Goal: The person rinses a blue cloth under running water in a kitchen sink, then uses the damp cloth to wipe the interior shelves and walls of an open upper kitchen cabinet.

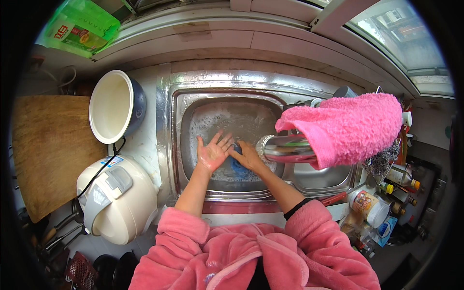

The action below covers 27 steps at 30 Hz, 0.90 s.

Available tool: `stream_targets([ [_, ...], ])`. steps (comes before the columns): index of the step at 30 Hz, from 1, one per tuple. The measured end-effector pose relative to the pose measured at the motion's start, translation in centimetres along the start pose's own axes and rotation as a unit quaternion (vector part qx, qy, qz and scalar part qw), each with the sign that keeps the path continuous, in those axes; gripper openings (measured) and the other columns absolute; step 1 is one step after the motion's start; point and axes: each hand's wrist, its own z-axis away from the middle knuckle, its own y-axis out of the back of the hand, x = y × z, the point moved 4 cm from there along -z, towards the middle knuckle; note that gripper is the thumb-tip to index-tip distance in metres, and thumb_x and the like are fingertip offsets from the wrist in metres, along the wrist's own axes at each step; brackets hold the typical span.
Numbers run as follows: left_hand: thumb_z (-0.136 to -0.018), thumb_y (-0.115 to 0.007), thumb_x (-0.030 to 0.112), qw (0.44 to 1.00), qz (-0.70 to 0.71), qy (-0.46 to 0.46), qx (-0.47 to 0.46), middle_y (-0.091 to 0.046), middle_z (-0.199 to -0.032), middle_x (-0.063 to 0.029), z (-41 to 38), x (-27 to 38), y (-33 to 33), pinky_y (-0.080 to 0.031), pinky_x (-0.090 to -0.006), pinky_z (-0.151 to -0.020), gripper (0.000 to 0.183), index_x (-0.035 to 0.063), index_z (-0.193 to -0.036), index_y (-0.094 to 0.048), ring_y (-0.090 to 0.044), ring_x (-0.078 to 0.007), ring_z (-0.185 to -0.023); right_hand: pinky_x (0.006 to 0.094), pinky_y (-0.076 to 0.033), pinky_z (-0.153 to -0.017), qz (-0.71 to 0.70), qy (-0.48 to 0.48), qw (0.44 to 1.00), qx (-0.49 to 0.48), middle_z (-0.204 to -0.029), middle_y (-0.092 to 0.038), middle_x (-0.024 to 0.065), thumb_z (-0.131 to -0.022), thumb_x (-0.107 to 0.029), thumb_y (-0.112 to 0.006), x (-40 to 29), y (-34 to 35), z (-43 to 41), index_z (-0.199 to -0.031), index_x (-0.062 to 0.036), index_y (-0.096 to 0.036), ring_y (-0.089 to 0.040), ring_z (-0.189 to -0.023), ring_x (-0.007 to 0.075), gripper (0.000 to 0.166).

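Note:
My left hand [214,152] is palm up over the sink basin [185,134]. Its fingers are spread, its wet palm bears what looks like a trace of suds, and nothing lies in it. Close beside it on the right, my right hand [248,157] points its fingers toward the left one, thumb apart. Under and between the hands, a blue item [239,168] sits in the cloudy, sudsy water; its kind is unclear. The spout [268,148] of a chrome faucet reaches in from the right, with a pink towel [355,127] draped over its body.
Left of the sink stand a white-lined inner pot [112,107], a cream rice cooker [116,199] and a wooden cutting board [58,152]. A smaller basin [322,175] adjoins on the right, near a red-handled tool [333,199], a plastic jar [368,208] and several bottles.

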Motion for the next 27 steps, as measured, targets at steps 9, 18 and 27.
stream_targets([
  [9, -0.079, -0.025, 0.081, 0.994, -0.101, -0.001, -0.031, -0.027, -0.148, -0.0202, 0.6, 0.6, 1.5, -0.008, -0.0453, -0.113, 0.094, 0.0123, -0.143, -0.032, -0.017, -0.0325, -0.139, 0.0331, -0.043, -0.063, -0.137, -0.162, 0.962, -0.172, -0.078, -0.060, 0.0102, -0.083, -0.021, -0.062, -7.6, 2.8, 2.1, -0.088, -0.0015, -0.061, -0.055, -0.068, 0.0181, 0.020],
  [18, -0.081, -0.025, 0.079, 0.996, -0.075, -0.047, 0.018, -0.034, -0.142, -0.0206, 1.6, -2.7, -0.9, -0.035, -0.0479, -0.103, 0.092, 0.0131, -0.144, -0.029, -0.044, -0.0345, -0.121, 0.0379, -0.039, -0.088, -0.039, 0.089, 0.995, 0.017, -0.106, -0.055, 0.0140, -0.081, -0.013, -0.060, -11.1, 0.9, 1.5, -0.111, -0.0079, -0.055, -0.051, -0.100, 0.0321, 0.031],
  [27, -0.079, -0.028, 0.081, 0.997, -0.069, 0.013, 0.012, -0.038, -0.138, -0.0222, 1.1, -2.0, 0.6, -0.032, -0.0508, -0.105, 0.094, 0.0134, -0.145, -0.026, -0.042, -0.0376, -0.122, 0.0415, -0.044, -0.082, -0.123, 0.063, 0.990, -0.038, -0.095, -0.058, 0.0169, -0.080, -0.010, -0.059, -12.7, 2.0, 1.6, -0.101, -0.0022, -0.058, -0.056, -0.091, 0.0351, 0.023],
])
